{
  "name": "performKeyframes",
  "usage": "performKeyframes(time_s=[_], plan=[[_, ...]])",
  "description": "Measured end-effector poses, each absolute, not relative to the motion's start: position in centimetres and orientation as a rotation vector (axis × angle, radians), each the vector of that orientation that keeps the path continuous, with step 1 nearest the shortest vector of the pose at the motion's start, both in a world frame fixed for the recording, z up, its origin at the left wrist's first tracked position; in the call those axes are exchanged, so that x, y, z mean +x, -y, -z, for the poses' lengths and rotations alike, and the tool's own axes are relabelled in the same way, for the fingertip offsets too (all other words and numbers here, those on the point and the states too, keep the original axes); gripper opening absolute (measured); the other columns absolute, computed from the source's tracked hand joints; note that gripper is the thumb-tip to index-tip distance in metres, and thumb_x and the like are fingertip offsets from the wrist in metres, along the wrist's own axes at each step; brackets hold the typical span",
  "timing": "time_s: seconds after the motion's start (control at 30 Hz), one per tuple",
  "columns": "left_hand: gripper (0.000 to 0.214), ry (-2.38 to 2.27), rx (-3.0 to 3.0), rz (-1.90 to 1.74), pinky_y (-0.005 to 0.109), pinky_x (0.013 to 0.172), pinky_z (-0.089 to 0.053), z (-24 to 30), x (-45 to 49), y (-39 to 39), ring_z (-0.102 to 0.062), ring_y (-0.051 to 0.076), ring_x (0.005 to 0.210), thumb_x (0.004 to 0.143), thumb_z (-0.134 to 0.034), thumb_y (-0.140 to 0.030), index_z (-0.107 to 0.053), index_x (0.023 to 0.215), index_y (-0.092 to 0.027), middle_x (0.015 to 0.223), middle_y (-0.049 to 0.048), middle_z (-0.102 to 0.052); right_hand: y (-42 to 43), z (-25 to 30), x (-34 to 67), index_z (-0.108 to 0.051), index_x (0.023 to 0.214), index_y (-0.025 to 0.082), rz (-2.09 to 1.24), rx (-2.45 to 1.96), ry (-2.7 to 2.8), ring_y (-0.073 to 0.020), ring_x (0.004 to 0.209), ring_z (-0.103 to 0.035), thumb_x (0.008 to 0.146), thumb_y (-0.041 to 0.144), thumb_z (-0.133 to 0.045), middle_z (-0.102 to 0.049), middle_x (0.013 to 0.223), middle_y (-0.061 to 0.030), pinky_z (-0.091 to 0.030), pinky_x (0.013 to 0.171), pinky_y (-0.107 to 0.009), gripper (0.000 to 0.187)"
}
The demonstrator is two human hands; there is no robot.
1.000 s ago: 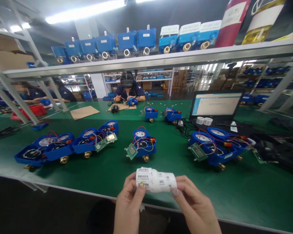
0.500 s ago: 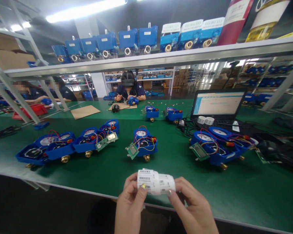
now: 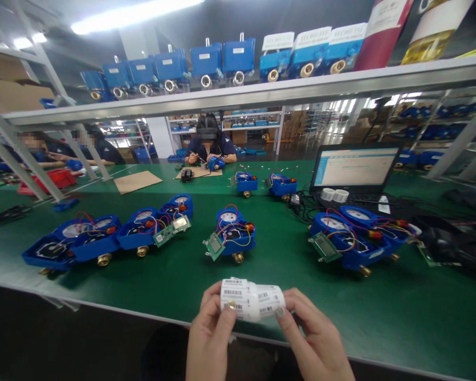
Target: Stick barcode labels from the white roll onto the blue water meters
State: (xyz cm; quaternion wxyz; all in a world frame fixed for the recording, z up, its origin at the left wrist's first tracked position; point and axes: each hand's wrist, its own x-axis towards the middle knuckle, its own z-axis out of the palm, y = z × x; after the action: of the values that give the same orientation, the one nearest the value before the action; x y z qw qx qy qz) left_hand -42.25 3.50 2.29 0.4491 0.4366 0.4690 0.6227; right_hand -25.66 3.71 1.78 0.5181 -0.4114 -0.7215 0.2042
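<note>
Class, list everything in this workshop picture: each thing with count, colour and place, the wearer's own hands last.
green workbench: one, green, centre
white roll of barcode labels: one, white, held over the bench's near edge
open blue water meters with coloured wires: at least nine, blue, spread across the bench
open black laptop: one, black, bench's right rear
brown cardboard sheet: one, brown, left rear
boxed blue meters: about eight, blue, on the grey metal shelf overhead
person in dark top: one, dark blue, seated opposite
left hand: one, fingers pinching the roll's left end
right hand: one, fingers pinching its right end
</note>
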Motion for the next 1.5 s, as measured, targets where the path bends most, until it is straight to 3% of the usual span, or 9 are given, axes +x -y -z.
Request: performKeyframes(time_s=[0.2,0.33,0.43,0.63,0.87,1.0,1.13,1.37,1.5], plan=[[0.036,-1.155,1.146,-1.414,0.027,0.070,-0.052,-2.9,-42.0,-3.1,-0.063,0.021,0.086,0.076,-0.061,-0.039,-0.069,0.104,-0.019,0.122,0.0101,-0.057,-3.7,-1.7,-25.9,-0.062,0.090,0.020,-0.592,-0.916,1.764,-0.0144,0.075,-0.056,0.092,0.025,-0.044,-0.060,0.088,-0.0051,-0.046,0.066,-0.022,0.019],[0.028,-1.145,1.363,-1.396,0.030,0.083,-0.050,-2.9,-41.8,-2.8,-0.060,0.025,0.098,0.077,-0.063,-0.042,-0.073,0.093,-0.022,0.122,0.0098,-0.054,-3.8,-1.7,-25.9,-0.063,0.085,0.020,-0.761,-1.077,1.622,-0.0151,0.065,-0.055,0.086,0.037,-0.054,-0.060,0.073,-0.0020,-0.043,0.056,-0.021,0.020],[0.028,-1.132,1.498,-1.422,0.033,0.092,-0.046,-2.7,-41.7,-2.6,-0.053,0.027,0.111,0.077,-0.063,-0.044,-0.072,0.095,-0.025,0.125,0.0096,-0.050,-3.8,-1.9,-25.8,-0.062,0.075,0.019,-0.798,-1.119,1.539,-0.0147,0.062,-0.053,0.085,0.041,-0.056,-0.058,0.068,-0.0012,-0.043,0.056,-0.021,0.025],[0.036,-1.090,1.364,-1.379,0.028,0.076,-0.052,-2.7,-41.7,-2.9,-0.060,0.024,0.096,0.077,-0.062,-0.049,-0.070,0.097,-0.021,0.120,0.0106,-0.051,-3.5,-2.2,-26.1,-0.061,0.072,0.019,-0.726,-0.995,1.640,-0.0143,0.066,-0.054,0.085,0.035,-0.055,-0.061,0.075,-0.0025,-0.042,0.058,-0.022,0.021],[0.023,-1.132,1.544,-1.430,0.033,0.092,-0.045,-2.4,-41.8,-2.7,-0.053,0.026,0.110,0.078,-0.063,-0.040,-0.072,0.094,-0.026,0.121,0.0088,-0.050,-3.4,-2.3,-26.1,-0.063,0.072,0.018,-0.869,-1.134,1.407,-0.0140,0.060,-0.053,0.080,0.048,-0.059,-0.059,0.067,-0.0011,-0.042,0.054,-0.021,0.031],[0.034,-1.101,1.458,-1.418,0.032,0.085,-0.049,-2.4,-41.7,-2.8,-0.057,0.026,0.103,0.075,-0.064,-0.048,-0.069,0.100,-0.025,0.121,0.0096,-0.048,-3.3,-2.5,-26.2,-0.062,0.070,0.019,-0.874,-1.085,1.440,-0.0144,0.064,-0.054,0.082,0.047,-0.056,-0.058,0.067,-0.0006,-0.043,0.059,-0.021,0.031],[0.029,-1.173,1.364,-1.463,0.031,0.078,-0.051,-2.8,-41.6,-2.9,-0.059,0.024,0.094,0.077,-0.063,-0.045,-0.071,0.092,-0.022,0.115,0.0099,-0.052,-3.1,-2.4,-26.5,-0.063,0.075,0.020,-0.851,-1.109,1.449,-0.0154,0.067,-0.055,0.082,0.046,-0.056,-0.060,0.070,-0.0010,-0.043,0.061,-0.022,0.028],[0.027,-1.131,1.574,-1.473,0.033,0.088,-0.047,-2.5,-41.9,-2.6,-0.056,0.025,0.103,0.079,-0.060,-0.040,-0.071,0.096,-0.023,0.120,0.0104,-0.050,-3.2,-2.8,-26.8,-0.063,0.070,0.018,-0.879,-1.109,1.313,-0.0150,0.063,-0.054,0.080,0.049,-0.059,-0.060,0.067,-0.0011,-0.042,0.055,-0.021,0.032],[0.037,-1.137,1.502,-1.421,0.030,0.077,-0.051,-2.5,-42.0,-2.7,-0.059,0.024,0.096,0.078,-0.058,-0.046,-0.067,0.102,-0.019,0.124,0.0120,-0.048,-3.5,-2.6,-26.3,-0.061,0.071,0.018,-0.849,-1.034,1.521,-0.0165,0.067,-0.056,0.084,0.043,-0.054,-0.060,0.070,-0.0030,-0.046,0.061,-0.023,0.029]])
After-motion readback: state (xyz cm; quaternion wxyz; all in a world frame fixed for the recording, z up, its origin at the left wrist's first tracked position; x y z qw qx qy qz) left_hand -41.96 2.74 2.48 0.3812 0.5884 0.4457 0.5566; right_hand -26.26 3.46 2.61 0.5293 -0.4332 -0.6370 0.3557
